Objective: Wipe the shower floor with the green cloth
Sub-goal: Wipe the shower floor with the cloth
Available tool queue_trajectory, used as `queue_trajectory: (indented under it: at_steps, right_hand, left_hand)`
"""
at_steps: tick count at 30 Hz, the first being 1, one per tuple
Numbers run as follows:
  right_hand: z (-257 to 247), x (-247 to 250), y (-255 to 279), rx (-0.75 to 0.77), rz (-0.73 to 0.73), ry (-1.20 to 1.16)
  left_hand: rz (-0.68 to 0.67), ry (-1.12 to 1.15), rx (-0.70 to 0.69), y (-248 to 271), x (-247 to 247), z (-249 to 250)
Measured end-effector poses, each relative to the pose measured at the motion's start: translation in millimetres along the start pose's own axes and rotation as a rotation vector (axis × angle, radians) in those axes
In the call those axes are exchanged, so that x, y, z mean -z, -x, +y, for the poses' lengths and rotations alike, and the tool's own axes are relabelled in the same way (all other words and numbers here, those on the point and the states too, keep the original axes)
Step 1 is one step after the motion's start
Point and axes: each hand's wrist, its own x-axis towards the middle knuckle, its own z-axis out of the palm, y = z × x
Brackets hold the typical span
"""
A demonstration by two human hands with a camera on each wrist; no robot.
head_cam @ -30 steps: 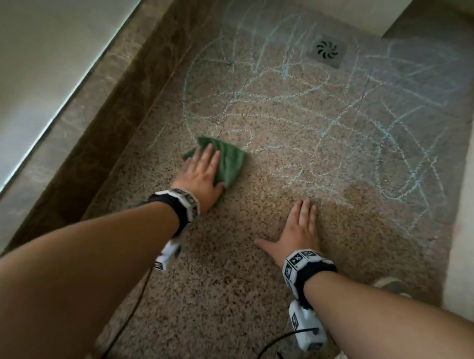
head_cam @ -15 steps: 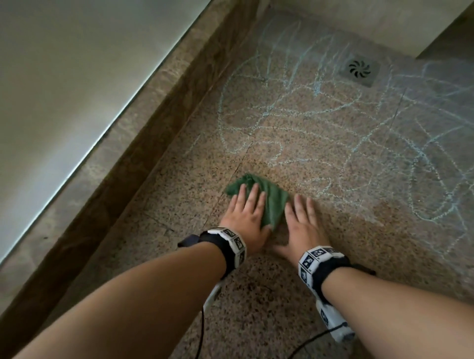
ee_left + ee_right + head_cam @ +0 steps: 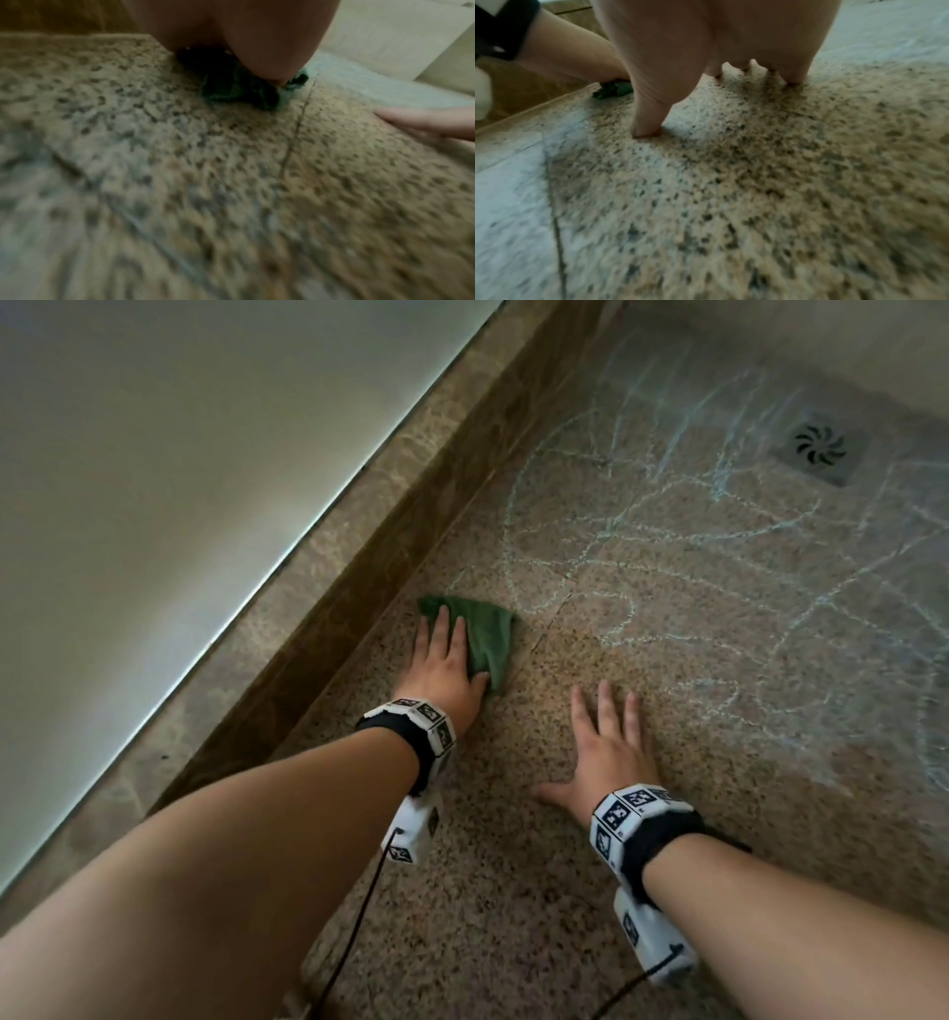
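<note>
The shower floor [image 3: 513,891] looks maybe a third done: the speckled patch near the person is clean, but pale blue scribbles [image 3: 667,531] cover everything out to the drain [image 3: 819,446]. The green cloth [image 3: 485,636] sits by the curb [image 3: 359,608], flat under the left hand [image 3: 444,667], fingers straight. Right hand [image 3: 606,752] is spread on bare floor, holding nothing.

Brown curb [image 3: 328,629] walls left side; shower floor [image 3: 693,660] ahead open up to drain [image 3: 819,446].
</note>
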Motion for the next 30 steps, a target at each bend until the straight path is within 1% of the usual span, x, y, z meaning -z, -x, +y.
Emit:
queue_trajectory:
  at_steps: [6,9,11,12,15,16,17,19,22,24,27,30]
  right_hand:
    - [-5,5,-2,-0.026,-0.075,-0.012]
    - [-5,6,-2,-0.023,-0.093,-0.011]
    - [-5,7,-2,-0.021,-0.099,-0.009]
    - [-4,7,-3,-0.021,-0.101,-0.009]
    - [-3,7,-4,-0.015,-0.118,-0.012]
    - [-3,6,-5,-0.014,-0.123,-0.015]
    - [-3,6,-5,-0.014,-0.126,-0.017]
    - [-3,6,-4,-0.014,-0.127,-0.018]
    - [-4,8,-4,-0.012,-0.128,-0.013]
    - [-4,9,-3,-0.011,-0.121,-0.014]
    - [-4,9,-2,-0.004,-0.114,-0.021]
    - [-2,9,-3,-0.001,-0.096,-0.026]
  left_hand:
    - [0.014,-0.015,-0.024,-39,25,-7]
    - [0.035,-0.087,-0.074,-62,39,0]
    - [0.050,-0.071,-0.112,-68,46,3]
    - [0.079,-0.053,-0.132,-67,47,3]
    - [0.256,-0.074,-0.160,-55,42,1]
    - [0.283,-0.075,-0.159,-53,40,1]
    - [0.274,-0.051,-0.171,-53,37,2]
    - [0.187,0.001,-0.225,-59,35,3]
    - [0.101,-0.031,-0.253,-67,32,0]
    - [0.082,-0.021,-0.204,-66,31,-4]
    - [0.083,0.013,-0.073,-60,30,-18]
    - [0.071,-0.011,-0.061,-60,30,-26]
